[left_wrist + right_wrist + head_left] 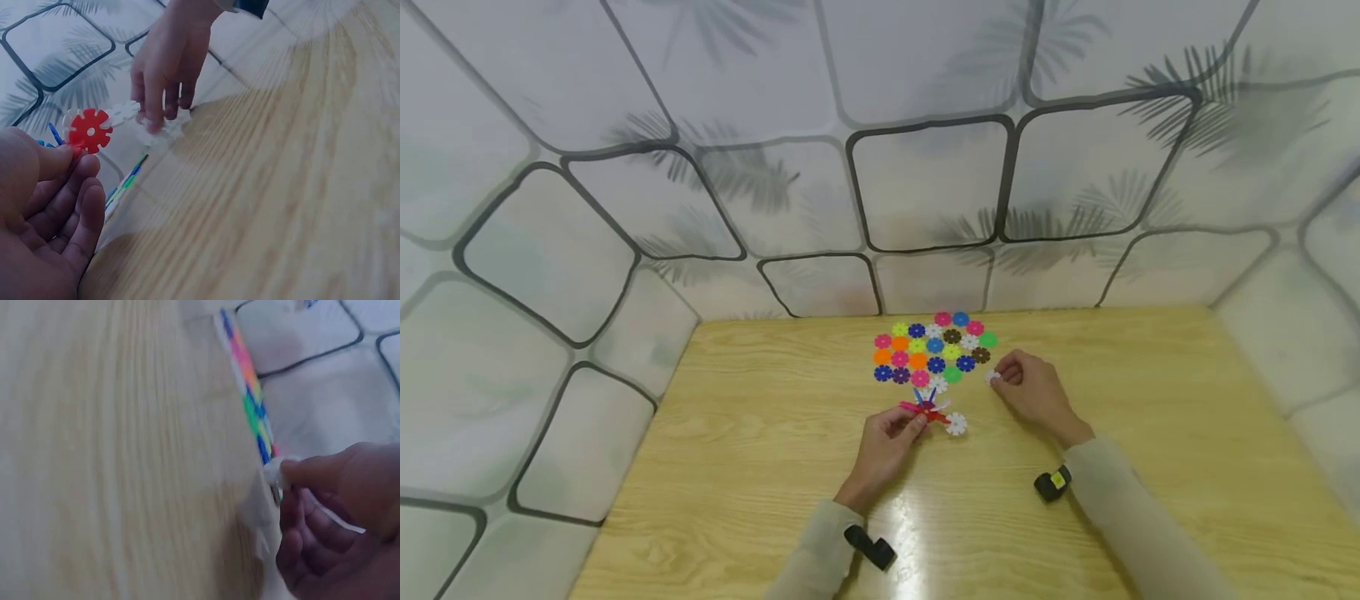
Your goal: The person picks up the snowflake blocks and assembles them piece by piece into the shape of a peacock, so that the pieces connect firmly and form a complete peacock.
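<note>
Between thumb and fingers, my left hand [880, 454] pinches a cluster of joined snowflake discs [929, 411] in red, blue, pink and white. A white disc [956, 424] sticks out from its right side. The left wrist view shows a notched red disc [90, 131] at the fingertips, in front of a white one. My right hand [1037, 393] pinches a single white snowflake disc [991, 377] by the edge, right of the loose discs. In the right wrist view this white disc [279, 472] is blurred and partly covered by the thumb.
Loose snowflake discs [917, 361] in many colours lie flat in rows on the wooden table [760, 467], beyond the hands. Patterned walls [932, 183] rise behind the table and on both sides. Each wrist wears a black strap device [871, 547].
</note>
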A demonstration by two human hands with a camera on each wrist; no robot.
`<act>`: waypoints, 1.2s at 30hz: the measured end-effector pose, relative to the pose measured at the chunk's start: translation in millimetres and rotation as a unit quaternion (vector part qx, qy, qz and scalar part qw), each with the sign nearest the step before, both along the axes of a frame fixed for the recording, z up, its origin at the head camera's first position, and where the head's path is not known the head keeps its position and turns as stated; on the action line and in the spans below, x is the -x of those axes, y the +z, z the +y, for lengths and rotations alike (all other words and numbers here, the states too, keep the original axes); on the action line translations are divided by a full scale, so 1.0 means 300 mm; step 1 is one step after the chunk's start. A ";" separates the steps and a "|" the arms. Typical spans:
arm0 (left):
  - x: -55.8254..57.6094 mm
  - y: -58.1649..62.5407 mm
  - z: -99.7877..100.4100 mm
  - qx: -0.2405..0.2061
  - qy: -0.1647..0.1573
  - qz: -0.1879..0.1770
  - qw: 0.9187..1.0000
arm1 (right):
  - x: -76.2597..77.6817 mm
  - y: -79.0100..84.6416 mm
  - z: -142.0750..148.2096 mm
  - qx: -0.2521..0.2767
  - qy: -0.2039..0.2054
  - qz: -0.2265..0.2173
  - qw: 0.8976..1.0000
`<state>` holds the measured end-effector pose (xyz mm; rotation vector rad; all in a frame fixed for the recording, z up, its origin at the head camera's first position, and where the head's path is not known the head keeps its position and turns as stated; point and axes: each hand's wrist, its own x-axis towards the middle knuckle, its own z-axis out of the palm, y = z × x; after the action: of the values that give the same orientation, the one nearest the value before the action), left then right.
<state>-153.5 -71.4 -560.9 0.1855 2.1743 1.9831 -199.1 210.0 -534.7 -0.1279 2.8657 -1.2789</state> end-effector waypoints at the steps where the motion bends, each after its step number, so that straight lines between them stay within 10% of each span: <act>1: 0.000 -0.001 0.001 0.000 0.001 0.001 1.000 | -0.014 0.001 -0.006 0.028 0.007 0.005 1.000; 11: -0.001 -0.004 0.007 -0.003 0.004 0.002 1.000 | -0.156 0.020 -0.110 0.210 0.039 0.006 0.977; 36: 0.000 -0.006 0.002 -0.003 0.003 0.009 1.000 | -0.155 0.025 -0.165 0.196 0.064 0.040 0.978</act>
<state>-153.5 -70.9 -562.9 0.1986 2.1831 1.9990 -152.5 160.5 -527.0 -0.3648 2.5731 -1.8294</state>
